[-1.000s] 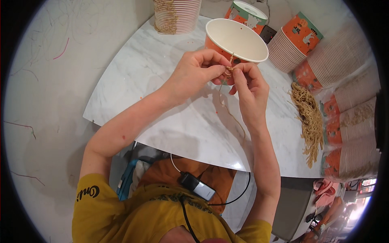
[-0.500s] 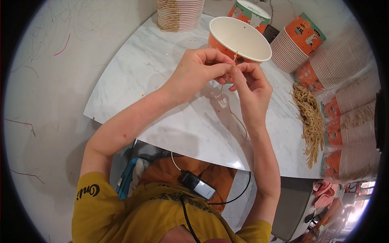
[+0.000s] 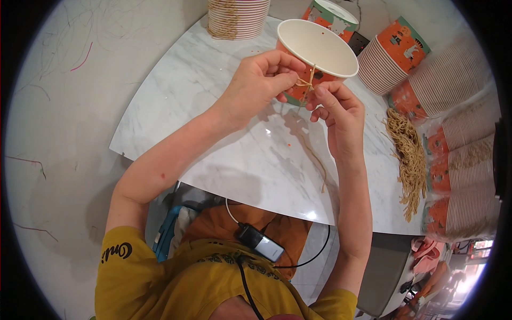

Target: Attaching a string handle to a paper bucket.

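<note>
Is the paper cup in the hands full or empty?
Empty: the paper cup tilts its mouth toward the camera, and the white inside shows bare apart from a few tiny specks.

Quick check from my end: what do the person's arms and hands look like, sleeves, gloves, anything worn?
Both forearms are bare; left hand and right hand wear no gloves or visible rings. Short mustard-yellow T-shirt sleeves end above the elbows; the left one bears dark lettering.

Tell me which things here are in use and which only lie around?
In use: left hand, right hand, paper cup, twine.
Lying around: bundle of twine, stacks of cups, marble table.
</note>
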### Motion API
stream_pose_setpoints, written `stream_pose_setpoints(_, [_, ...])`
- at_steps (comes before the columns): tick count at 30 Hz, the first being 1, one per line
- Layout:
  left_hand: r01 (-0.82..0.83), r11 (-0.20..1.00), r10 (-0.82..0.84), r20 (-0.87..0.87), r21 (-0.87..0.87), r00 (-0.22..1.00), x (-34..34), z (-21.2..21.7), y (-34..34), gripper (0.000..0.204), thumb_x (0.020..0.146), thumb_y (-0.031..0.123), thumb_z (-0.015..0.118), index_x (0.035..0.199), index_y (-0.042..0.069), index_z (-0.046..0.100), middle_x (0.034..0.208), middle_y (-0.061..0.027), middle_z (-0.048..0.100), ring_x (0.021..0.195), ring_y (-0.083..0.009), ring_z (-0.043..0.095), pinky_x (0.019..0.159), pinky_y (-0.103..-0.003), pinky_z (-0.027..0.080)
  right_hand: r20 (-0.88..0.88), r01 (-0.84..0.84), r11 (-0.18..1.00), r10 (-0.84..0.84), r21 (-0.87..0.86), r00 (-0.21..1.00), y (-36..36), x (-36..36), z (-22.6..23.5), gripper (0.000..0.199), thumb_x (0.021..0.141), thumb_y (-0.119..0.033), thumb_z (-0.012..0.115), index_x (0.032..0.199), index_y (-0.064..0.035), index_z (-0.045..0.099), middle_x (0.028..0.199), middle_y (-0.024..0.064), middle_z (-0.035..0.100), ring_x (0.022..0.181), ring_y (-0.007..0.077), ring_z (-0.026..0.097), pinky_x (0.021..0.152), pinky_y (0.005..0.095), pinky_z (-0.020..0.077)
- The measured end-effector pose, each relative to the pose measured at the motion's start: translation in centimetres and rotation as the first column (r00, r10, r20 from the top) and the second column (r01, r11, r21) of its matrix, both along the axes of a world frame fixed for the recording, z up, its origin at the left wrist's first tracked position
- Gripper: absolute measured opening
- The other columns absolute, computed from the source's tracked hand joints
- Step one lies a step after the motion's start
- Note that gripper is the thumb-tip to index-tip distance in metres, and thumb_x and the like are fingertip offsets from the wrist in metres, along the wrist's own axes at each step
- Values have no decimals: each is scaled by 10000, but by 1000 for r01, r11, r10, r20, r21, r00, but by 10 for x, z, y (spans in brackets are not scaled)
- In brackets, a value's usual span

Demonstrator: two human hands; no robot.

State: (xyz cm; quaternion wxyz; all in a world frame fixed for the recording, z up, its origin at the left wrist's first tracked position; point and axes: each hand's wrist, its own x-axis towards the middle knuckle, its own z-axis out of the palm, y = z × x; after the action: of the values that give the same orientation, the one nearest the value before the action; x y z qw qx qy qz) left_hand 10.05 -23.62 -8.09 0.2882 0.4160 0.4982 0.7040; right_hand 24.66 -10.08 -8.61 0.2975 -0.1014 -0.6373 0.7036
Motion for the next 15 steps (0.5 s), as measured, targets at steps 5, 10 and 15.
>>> stream_pose_setpoints(5, [19, 999, -20, -39, -35, 999, 0, -2, -1, 180, 952, 116, 611, 1080, 22, 695, 1001, -38, 705, 876, -86, 630, 711, -247, 492, 38, -36, 998, 38, -52, 999, 0, -2, -4, 151, 933, -160, 704, 985, -20, 685, 880, 46, 705, 725, 116, 651, 605, 255, 490])
stream_pose_setpoints(10, [50, 991, -46, 35, -125, 998, 2, -3, 2, 202, 955, 181, 632, 1054, 20, 702, 955, -22, 696, 831, -83, 608, 705, -247, 482, 79, -51, 997, 56, -65, 995, -4, -2, -1, 138, 933, -153, 700, 975, -22, 692, 889, 46, 710, 737, 111, 649, 609, 257, 493])
stream_pose_setpoints(15, [74, 988, -69, 45, -133, 997, 2, -4, 4, 221, 946, 234, 665, 1028, 33, 711, 925, -7, 686, 803, -80, 595, 701, -239, 467, 93, -65, 997, 67, -28, 993, -4, -4, -4, 149, 943, -164, 684, 979, -19, 679, 885, 53, 699, 746, 116, 650, 608, 258, 492])
